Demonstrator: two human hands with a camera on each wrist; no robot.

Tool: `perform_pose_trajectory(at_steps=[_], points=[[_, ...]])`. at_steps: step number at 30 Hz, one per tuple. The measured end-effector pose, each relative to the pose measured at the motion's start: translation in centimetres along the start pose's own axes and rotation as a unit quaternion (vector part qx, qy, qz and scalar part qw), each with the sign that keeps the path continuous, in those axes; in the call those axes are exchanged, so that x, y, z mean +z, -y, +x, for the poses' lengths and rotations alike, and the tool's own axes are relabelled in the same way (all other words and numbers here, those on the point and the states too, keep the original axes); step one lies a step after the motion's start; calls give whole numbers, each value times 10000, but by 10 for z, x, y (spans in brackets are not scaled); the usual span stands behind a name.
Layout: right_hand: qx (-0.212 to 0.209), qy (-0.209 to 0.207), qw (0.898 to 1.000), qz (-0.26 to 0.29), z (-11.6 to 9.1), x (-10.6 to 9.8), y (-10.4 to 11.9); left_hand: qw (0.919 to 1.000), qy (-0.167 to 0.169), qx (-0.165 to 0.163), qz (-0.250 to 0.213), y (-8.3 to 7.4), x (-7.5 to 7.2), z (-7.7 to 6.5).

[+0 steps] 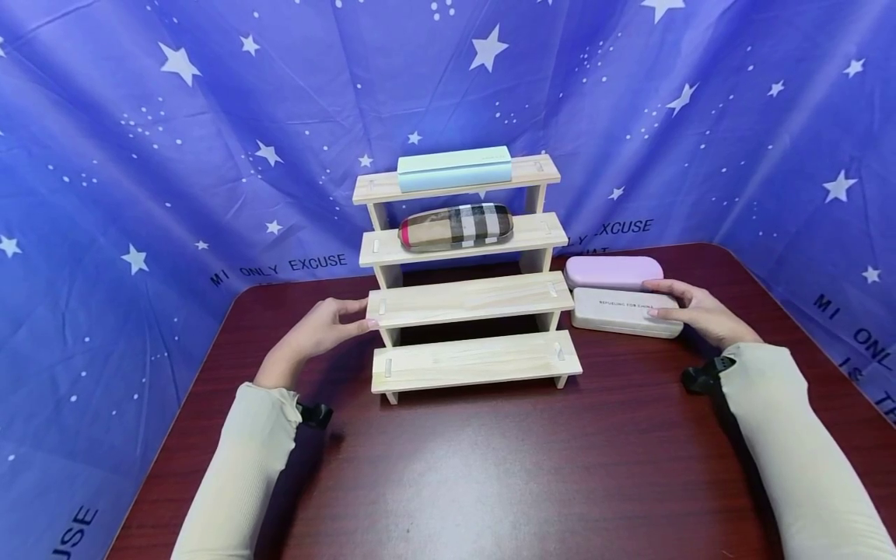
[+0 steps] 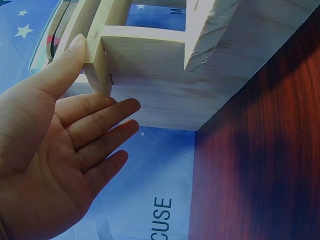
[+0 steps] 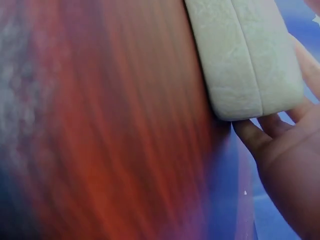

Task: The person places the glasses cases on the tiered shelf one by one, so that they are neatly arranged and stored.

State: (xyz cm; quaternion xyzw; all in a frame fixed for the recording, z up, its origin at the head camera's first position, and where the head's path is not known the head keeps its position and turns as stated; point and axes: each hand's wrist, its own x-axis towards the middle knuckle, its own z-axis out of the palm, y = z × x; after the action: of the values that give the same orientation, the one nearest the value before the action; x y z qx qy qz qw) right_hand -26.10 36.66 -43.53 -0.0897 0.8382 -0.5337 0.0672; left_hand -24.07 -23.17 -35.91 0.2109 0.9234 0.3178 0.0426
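Note:
A pale wooden stepped rack point(image 1: 470, 299) stands on the table. My left hand point(image 1: 325, 330) is at the left end of its second shelf from the bottom. In the left wrist view, that hand's thumb point(image 2: 70, 65) lies on the shelf's edge and the index finger is by its underside; the other fingers are extended. My right hand point(image 1: 703, 311) holds the right end of a light grey glasses case point(image 1: 616, 315) with printed lettering. A pink glasses case point(image 1: 612, 272) lies right behind it. In the right wrist view, the grey case point(image 3: 245, 60) partly hides the fingers.
On the rack's top shelf sits a light blue box-shaped case point(image 1: 455, 171). A plaid glasses case point(image 1: 456, 227) rests one shelf lower. Behind the dark reddish table point(image 1: 476, 474) hangs a blue curtain point(image 1: 301, 117) with white stars.

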Motion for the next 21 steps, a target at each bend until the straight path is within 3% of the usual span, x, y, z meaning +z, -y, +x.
perform_pose_trajectory(at_steps=[5, 16, 21], points=[[-64, 287, 9994, 198, 1, -2, -5, 10000, 18, 20, -14, 1, 1, 0], [188, 425, 9951, -875, 0, -4, -6, 10000, 6, 26, -3, 2, 2, 0], [349, 533, 9921, -1085, -1, -3, -2, 10000, -4, 30, -11, 3, 1, 0]])
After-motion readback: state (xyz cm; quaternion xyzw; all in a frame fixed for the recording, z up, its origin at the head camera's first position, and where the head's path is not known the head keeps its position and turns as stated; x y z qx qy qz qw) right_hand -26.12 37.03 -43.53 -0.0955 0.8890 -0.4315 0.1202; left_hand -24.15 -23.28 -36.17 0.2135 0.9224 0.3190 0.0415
